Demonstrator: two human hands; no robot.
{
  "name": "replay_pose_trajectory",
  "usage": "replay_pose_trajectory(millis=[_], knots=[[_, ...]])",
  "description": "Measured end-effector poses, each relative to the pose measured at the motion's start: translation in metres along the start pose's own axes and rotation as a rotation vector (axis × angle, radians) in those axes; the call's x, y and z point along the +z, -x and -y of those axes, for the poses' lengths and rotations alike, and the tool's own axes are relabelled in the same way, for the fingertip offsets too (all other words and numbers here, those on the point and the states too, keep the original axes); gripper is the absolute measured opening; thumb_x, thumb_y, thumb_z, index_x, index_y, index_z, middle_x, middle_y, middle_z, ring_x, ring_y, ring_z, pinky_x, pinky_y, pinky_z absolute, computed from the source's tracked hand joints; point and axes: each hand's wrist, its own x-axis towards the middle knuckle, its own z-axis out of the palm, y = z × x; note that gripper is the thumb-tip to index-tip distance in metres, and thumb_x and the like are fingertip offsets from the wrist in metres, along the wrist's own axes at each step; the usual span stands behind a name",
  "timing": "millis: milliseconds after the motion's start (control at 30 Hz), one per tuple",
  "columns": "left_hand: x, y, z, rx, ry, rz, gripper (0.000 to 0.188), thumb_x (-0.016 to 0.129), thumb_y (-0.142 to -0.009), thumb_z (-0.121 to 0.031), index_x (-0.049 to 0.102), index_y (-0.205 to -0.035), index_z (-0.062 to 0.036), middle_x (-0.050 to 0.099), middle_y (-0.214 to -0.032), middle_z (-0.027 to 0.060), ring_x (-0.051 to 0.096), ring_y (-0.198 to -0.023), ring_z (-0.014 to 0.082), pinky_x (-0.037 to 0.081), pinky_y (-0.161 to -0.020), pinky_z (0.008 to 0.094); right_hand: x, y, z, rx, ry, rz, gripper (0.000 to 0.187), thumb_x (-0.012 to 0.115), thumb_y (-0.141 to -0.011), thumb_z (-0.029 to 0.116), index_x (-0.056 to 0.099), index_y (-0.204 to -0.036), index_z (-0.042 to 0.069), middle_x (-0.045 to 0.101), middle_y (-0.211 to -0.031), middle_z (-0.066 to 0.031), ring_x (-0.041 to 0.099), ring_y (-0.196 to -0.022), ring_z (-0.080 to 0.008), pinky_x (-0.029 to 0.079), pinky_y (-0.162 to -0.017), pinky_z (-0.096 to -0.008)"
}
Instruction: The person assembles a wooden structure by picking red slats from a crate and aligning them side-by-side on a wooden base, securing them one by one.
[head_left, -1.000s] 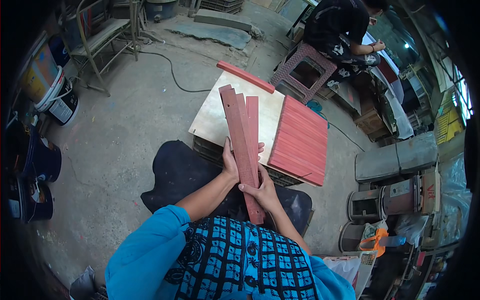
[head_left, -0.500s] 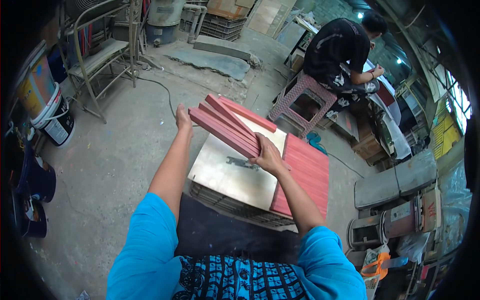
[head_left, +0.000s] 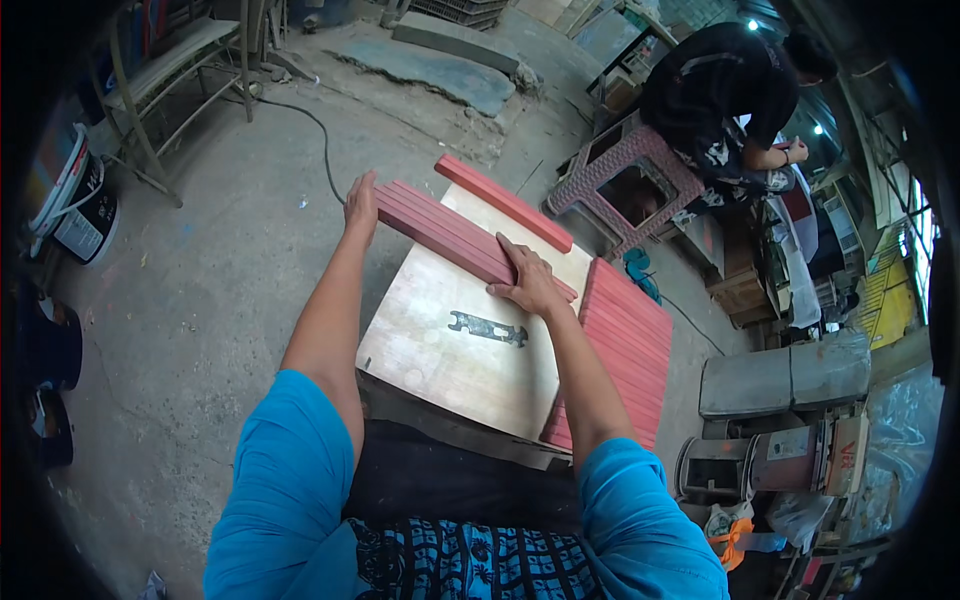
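Observation:
A bundle of red wooden strips (head_left: 440, 227), lined up side by side, lies across a pale wooden board (head_left: 420, 350) in front of me. My left hand (head_left: 361, 208) is flat against the strips' left end, fingers stretched out. Near the other end, my right hand (head_left: 530, 278) grips the bundle from above, thumb on the near side and fingers across the top. A single red strip (head_left: 505, 203) rests along the board's far edge. Closer to me lies a flat metal wrench (head_left: 487, 328). To the right is a panel of red strips (head_left: 625, 345) set close together.
A person in dark clothes sits on a pink plastic stool (head_left: 625, 185) at the far right. Buckets (head_left: 85, 215) and a metal-framed chair (head_left: 170, 75) stand on the left. A dark cable (head_left: 325, 150) runs over the concrete floor. Grey padded cushions (head_left: 785, 375) lie at right.
The strips, fanned out and raised before, are now squared together and lower on the board. The wrench and the separate far strip show more fully. My view has shifted slightly.

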Motion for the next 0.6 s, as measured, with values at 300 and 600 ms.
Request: replay_pose_trajectory(millis=[300,600], knots=[[0.000,-0.016,0.011,-0.224,0.392,0.130,0.047,0.044,-0.084,-0.040,0.053,-0.115,-0.0058,0.054,-0.113,0.0097,0.051,-0.105,0.0235,0.038,-0.089,0.0399,0.010,0.067,-0.044,0.361,-0.155,-0.298,0.088,0.081,-0.056,0.018,0.037,-0.132,0.006,0.029,-0.134,-0.0282,0.030,-0.125,-0.0398,0.028,-0.104,-0.0408],[0.018,-0.032,0.018,-0.235,0.728,0.080,0.044,0.037,-0.086,-0.030,0.054,-0.108,0.0047,0.058,-0.105,0.0137,0.053,-0.102,0.0264,0.039,-0.091,0.0357,0.018,0.062,-0.045,0.443,-0.317,-0.540,0.093,0.082,-0.053,0.012,0.034,-0.130,-0.005,0.038,-0.129,-0.0228,0.040,-0.119,-0.0328,0.033,-0.101,-0.0357]])
